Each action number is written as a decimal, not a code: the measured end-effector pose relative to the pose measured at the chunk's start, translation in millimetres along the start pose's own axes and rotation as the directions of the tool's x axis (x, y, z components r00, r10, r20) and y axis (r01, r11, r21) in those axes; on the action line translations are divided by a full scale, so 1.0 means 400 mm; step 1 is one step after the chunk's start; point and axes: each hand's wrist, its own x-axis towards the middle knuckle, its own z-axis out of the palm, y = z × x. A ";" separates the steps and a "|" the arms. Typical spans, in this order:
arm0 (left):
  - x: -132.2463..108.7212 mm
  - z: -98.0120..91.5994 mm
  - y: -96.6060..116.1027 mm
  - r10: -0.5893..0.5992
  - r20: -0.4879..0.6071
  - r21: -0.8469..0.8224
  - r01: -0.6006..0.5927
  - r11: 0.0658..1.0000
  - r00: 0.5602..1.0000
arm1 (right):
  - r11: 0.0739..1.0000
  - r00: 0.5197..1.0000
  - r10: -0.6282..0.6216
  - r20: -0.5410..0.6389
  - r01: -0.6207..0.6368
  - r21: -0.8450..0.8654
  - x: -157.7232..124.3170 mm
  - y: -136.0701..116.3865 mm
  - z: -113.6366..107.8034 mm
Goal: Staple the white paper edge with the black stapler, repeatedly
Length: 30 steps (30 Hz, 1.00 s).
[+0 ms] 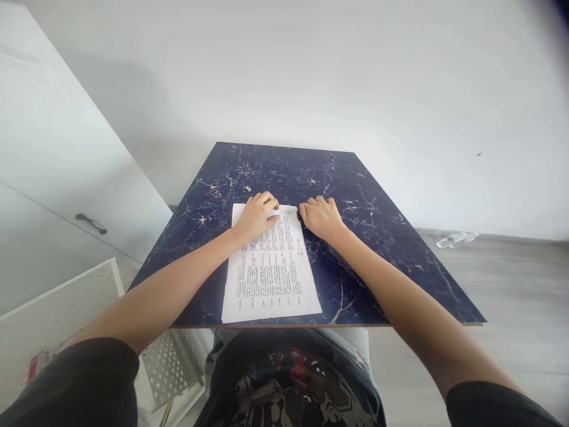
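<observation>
Printed paper sheets (271,284) lie on the dark blue marble-patterned table (288,172), reaching almost to its near edge. My left hand (258,214) rests on their upper left part, its fingers bent and the thumb apart, with nothing held. At the upper right corner of the paper, my right hand (320,216) is closed around a small black object (299,215). Most of that object is hidden under the fingers, so its kind does not show. Beyond my left hand lies a tiny silvery piece (248,188).
A white wall (311,71) stands behind the table. To the left are a white cabinet with a dark handle (91,223) and a white perforated rack (166,367). Crumpled clear plastic (457,239) lies on the floor at the right.
</observation>
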 end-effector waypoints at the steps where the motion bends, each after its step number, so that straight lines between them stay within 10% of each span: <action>1: 0.000 0.000 0.000 0.001 0.002 0.001 -0.001 1.000 1.000 | 1.000 1.000 -0.001 -0.001 0.001 -0.001 0.000 -0.001 0.001; 30: -0.002 -0.001 -0.007 -0.008 0.017 0.013 0.008 1.000 1.000 | 0.963 0.979 0.193 -0.068 -0.175 0.206 0.012 0.039 0.033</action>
